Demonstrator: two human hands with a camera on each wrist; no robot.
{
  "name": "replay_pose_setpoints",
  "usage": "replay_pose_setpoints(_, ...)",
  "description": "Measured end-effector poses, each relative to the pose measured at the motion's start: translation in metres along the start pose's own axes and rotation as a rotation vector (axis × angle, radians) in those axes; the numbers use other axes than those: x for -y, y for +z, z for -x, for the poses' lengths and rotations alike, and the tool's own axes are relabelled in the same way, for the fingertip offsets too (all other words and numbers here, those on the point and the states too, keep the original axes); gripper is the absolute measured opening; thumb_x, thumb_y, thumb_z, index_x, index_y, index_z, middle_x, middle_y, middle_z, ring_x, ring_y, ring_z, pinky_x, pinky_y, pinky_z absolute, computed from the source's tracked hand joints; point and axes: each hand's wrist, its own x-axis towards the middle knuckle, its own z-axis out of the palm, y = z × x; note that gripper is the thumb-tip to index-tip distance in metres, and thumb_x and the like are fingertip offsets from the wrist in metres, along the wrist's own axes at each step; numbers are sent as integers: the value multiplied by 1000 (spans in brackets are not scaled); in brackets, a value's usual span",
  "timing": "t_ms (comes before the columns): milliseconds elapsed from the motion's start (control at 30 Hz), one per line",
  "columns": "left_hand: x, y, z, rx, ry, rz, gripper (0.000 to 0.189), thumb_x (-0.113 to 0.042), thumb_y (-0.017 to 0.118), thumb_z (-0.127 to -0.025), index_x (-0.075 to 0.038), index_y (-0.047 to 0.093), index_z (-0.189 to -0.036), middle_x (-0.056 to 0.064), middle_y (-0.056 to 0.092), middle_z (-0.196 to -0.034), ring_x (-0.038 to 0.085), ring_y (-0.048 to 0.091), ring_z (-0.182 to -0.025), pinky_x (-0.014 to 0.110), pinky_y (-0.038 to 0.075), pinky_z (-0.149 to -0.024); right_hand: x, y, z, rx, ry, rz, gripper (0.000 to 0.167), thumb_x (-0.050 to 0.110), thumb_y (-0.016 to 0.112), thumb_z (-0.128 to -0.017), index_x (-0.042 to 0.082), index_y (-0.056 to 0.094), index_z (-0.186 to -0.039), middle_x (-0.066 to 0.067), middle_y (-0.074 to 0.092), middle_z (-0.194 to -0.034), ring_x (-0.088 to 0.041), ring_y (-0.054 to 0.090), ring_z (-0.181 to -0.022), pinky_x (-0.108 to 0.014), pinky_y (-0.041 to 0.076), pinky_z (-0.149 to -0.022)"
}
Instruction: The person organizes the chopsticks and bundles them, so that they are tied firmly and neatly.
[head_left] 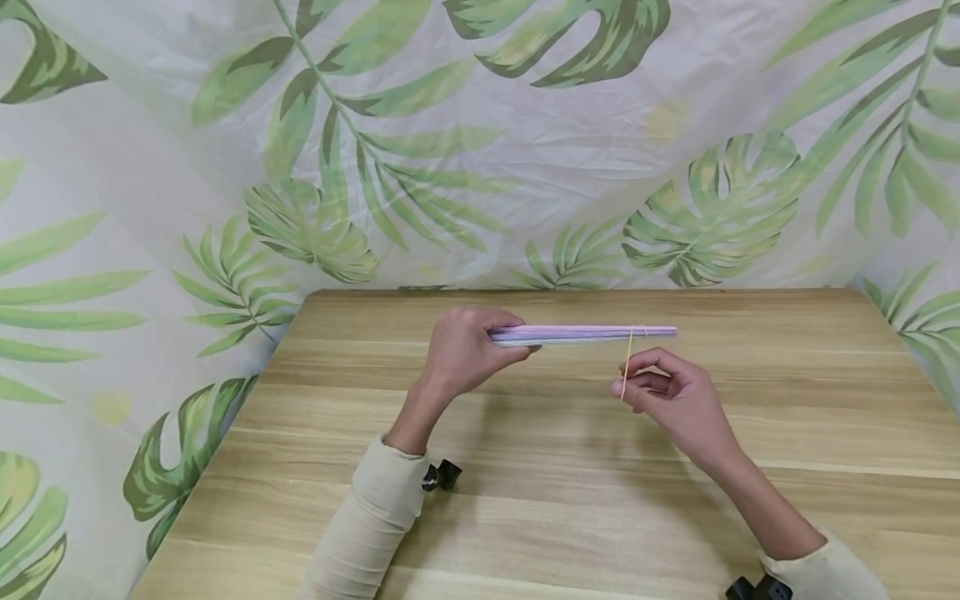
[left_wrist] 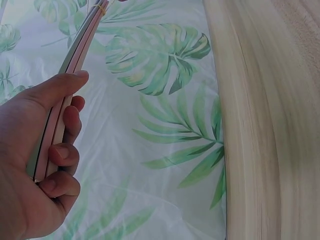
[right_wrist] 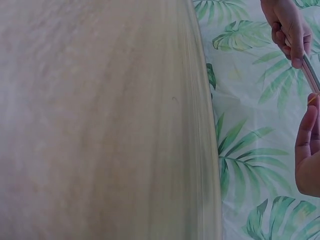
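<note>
We see the left hand (head_left: 467, 352) gripping a pastel bundle (head_left: 573, 335) over the wooden table (head_left: 540, 517), fingers partly hiding 1 end. The right hand (head_left: 681, 402), fingers curled, holds a yellow band (head_left: 628, 357) looped near the other end; our right wrist view cuts this hand off

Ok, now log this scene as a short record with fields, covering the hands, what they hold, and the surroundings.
left hand: grips one end of a bundle of slim pastel sticks
right hand: holds a thin yellow elastic band, stretched toward it from the bundle
band position: around the bundle, near the end away from the left hand
bundle colours: pink, lilac and pale green-blue
stick count: cannot tell
surface: wood-grain table, below the bundle
backdrop: white sheet with green leaf print
</note>
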Motion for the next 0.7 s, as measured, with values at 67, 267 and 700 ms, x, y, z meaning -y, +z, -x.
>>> replay_pose_setpoints(67,0,0,0,5,-17,-4,21,-30,94,-81,-16,88,-96,-2,83,-87,10,70,-67,30,54,-63,0,1,0,4,-24,20,18,2,81,-94,3,71,-108,5,76,-98,-10,77,-85,-24,59,-72)
replay_pose_setpoints(267,0,0,-1,20,-48,-19,21,-31,94,-81,-17,88,-96,-2,83,-88,9,69,-67,30,53,-63,0,6,3,7,-100,94,20,2,81,-93,3,75,-112,6,72,-107,-7,76,-91,-25,62,-75)
replay_pose_setpoints(700,-1,5,-2,28,-107,5,21,-32,95,-80,-18,88,-94,-4,82,-83,7,57,-61,26,45,-59,1,15,6,-31,-370,169,85,-20,79,-83,5,51,-159,7,60,-130,0,74,-92,-22,57,-56)
